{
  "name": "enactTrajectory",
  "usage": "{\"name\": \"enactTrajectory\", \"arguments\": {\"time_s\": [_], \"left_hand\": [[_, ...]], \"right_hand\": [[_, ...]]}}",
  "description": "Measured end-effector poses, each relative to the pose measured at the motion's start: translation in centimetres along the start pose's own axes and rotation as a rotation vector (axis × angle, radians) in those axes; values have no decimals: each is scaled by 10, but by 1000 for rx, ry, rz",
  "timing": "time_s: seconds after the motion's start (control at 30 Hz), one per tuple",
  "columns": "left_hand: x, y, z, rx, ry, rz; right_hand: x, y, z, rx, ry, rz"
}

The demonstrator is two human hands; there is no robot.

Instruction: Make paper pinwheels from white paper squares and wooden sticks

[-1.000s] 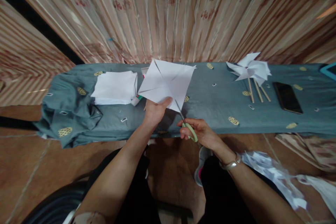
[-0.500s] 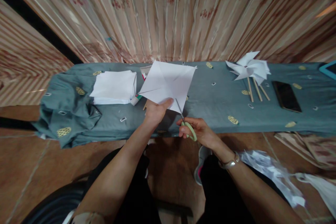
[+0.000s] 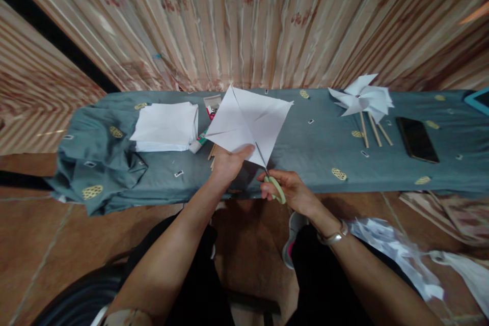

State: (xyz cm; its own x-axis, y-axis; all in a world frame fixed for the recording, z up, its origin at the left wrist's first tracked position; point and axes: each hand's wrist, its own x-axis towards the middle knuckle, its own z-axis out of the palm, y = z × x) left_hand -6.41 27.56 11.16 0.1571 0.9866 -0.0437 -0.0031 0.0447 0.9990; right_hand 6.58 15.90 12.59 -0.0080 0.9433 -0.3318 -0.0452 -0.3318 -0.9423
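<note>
My left hand point(image 3: 230, 165) pinches the lower left edge of a square white sheet of paper point(image 3: 250, 117), its thumb lying on top. Slits run inward from several of the sheet's corners. My right hand point(image 3: 286, 188) grips the green handles of a pair of scissors point(image 3: 275, 189). Their blades lie at the sheet's nearest corner, with one blade showing on top of the paper. To the left is a stack of white paper point(image 3: 165, 126). Beside it, partly behind the held sheet, are a green-and-white tube point(image 3: 198, 143) and some wooden sticks point(image 3: 212, 154).
White paper pinwheels point(image 3: 361, 96) on wooden sticks lie at the right, near a dark phone point(image 3: 417, 138). A blue-edged object point(image 3: 479, 102) sits at the far right. A grey-green cloth point(image 3: 305, 163) covers the bench. A curtain point(image 3: 260, 20) hangs behind; a clear plastic bag point(image 3: 397, 254) lies on the floor.
The held sheet has shifted slightly right and turned a little, baring more of the tube, small box and sticks. The scissors' handles have moved slightly left and down, blades still at the near corner.
</note>
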Motion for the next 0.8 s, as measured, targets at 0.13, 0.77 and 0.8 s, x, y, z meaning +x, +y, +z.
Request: {"name": "enactTrajectory", "arguments": {"time_s": [0.13, 0.77, 0.8], "left_hand": [[1, 1, 0, -17, -5, 28], [-9, 11, 5, 5, -3, 4], [-9, 11, 5, 1, -1, 2]], "right_hand": [[0, -1, 2, 20, 9, 17], [0, -3, 1, 26, 58, 55], [1, -3, 2, 26, 61, 57]]}}
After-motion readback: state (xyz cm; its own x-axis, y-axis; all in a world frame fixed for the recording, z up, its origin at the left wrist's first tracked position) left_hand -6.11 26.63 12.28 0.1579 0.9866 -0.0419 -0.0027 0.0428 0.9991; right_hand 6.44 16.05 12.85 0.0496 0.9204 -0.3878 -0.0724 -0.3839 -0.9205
